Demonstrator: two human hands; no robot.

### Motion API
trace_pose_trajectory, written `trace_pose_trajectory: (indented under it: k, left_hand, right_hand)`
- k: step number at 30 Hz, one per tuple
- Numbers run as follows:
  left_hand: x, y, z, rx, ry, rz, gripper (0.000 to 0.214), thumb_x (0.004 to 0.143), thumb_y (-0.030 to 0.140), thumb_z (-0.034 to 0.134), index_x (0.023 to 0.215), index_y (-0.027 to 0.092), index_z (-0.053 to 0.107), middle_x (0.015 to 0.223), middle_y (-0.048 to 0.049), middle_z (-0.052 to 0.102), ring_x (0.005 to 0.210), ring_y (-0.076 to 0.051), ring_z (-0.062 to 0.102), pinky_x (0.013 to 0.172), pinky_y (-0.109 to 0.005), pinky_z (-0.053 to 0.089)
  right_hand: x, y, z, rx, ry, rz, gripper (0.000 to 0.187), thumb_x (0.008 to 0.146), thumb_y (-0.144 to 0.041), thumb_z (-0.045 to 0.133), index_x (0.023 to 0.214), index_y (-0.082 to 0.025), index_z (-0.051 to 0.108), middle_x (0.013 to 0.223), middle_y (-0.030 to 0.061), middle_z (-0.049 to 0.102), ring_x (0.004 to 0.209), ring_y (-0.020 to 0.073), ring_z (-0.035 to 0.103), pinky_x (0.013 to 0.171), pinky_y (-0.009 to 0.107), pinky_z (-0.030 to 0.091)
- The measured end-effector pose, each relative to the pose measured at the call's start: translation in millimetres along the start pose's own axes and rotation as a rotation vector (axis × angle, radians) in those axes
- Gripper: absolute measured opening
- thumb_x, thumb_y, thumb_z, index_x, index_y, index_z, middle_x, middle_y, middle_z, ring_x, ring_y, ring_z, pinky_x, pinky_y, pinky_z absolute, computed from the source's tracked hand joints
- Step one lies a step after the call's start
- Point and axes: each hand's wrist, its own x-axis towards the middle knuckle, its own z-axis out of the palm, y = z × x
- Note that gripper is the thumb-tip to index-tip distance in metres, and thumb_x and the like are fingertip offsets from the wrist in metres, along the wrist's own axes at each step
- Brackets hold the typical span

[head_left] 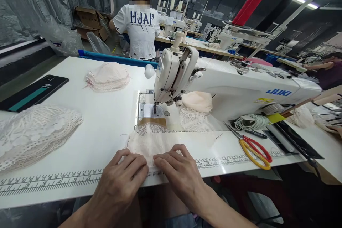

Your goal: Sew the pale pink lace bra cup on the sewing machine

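Both my hands rest at the table's front edge on a small pale pink lace piece (pixel 152 139). My left hand (pixel 121 180) lies flat with fingers stretched over the piece's near left corner. My right hand (pixel 179 171) lies flat beside it, fingers pointing left and pressing the near edge. The lace reaches up toward the needle plate (pixel 149 110) of a white JUKI sewing machine (pixel 227 85). Another lace piece (pixel 193 119) and a peach foam cup (pixel 197 100) lie under the machine's arm.
A stack of white lace (pixel 32 133) lies at left, a pink stack (pixel 107 76) farther back, a dark phone box (pixel 33 92) at far left. Scissors with red and yellow handles (pixel 253 149) and coiled cord (pixel 251 122) lie right. A person in a white shirt (pixel 141 25) stands behind.
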Motion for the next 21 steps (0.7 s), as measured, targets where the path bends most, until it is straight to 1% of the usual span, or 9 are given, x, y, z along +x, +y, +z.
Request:
trace_pose_trajectory:
  k: [3, 5, 9, 14, 17, 21]
  left_hand:
    - [3, 0, -1.1, -0.027, -0.041, -0.027, 0.034, 0.095, 0.008, 0.033, 0.082, 0.014, 0.064, 0.08, -0.0027, 0.065, 0.074, -0.014, 0.059, 0.079, -0.034, 0.037]
    - [4, 0, -1.8, -0.024, -0.046, -0.032, 0.033, 0.094, 0.008, 0.034, 0.081, 0.014, 0.063, 0.082, -0.0031, 0.066, 0.075, -0.014, 0.059, 0.079, -0.035, 0.037]
    - [0, 1, -2.0, -0.002, -0.017, -0.022, 0.032, 0.094, 0.008, 0.035, 0.082, 0.014, 0.064, 0.086, -0.0033, 0.068, 0.079, -0.015, 0.061, 0.082, -0.035, 0.037]
    - [-1, 3, -1.4, 0.042, 0.065, 0.079, 0.029, 0.092, 0.003, 0.038, 0.08, 0.011, 0.064, 0.084, -0.0068, 0.07, 0.082, -0.017, 0.063, 0.082, -0.036, 0.04]
    - [-1, 3, -2.5, 0.068, 0.075, 0.102, 0.028, 0.091, 0.003, 0.039, 0.081, 0.011, 0.064, 0.082, -0.0069, 0.07, 0.083, -0.017, 0.064, 0.082, -0.036, 0.041]
    - [-1, 3, -4.6, 0.099, 0.053, 0.119, 0.029, 0.091, 0.003, 0.037, 0.082, 0.011, 0.064, 0.083, -0.0073, 0.07, 0.084, -0.018, 0.065, 0.08, -0.035, 0.043]
  right_hand:
    - [4, -1, -3, -0.037, -0.054, -0.005, 0.024, 0.095, -0.009, 0.035, 0.09, -0.015, 0.058, 0.08, 0.0013, 0.065, 0.07, 0.0124, 0.056, 0.076, 0.033, 0.032]
    - [5, -3, -4, -0.074, -0.074, -0.018, 0.027, 0.095, -0.006, 0.033, 0.092, -0.015, 0.058, 0.084, 0.0029, 0.065, 0.075, 0.0136, 0.057, 0.076, 0.033, 0.031]
    - [0, -5, -4, -0.116, -0.029, -0.036, 0.031, 0.095, -0.004, 0.029, 0.097, -0.014, 0.059, 0.091, 0.005, 0.066, 0.086, 0.0154, 0.057, 0.08, 0.035, 0.03]
    - [-10, -2, 5, -0.08, 0.087, -0.125, 0.024, 0.095, -0.005, 0.034, 0.095, -0.011, 0.058, 0.091, 0.0044, 0.066, 0.093, 0.0147, 0.056, 0.085, 0.033, 0.03]
    - [-12, 0, 9, -0.064, 0.083, -0.142, 0.023, 0.094, -0.005, 0.035, 0.093, -0.01, 0.057, 0.09, 0.0051, 0.065, 0.093, 0.0146, 0.057, 0.085, 0.033, 0.03]
    - [-11, -2, 7, -0.074, 0.045, -0.115, 0.024, 0.095, -0.005, 0.034, 0.093, -0.011, 0.057, 0.088, 0.0049, 0.065, 0.09, 0.0141, 0.057, 0.085, 0.034, 0.031]
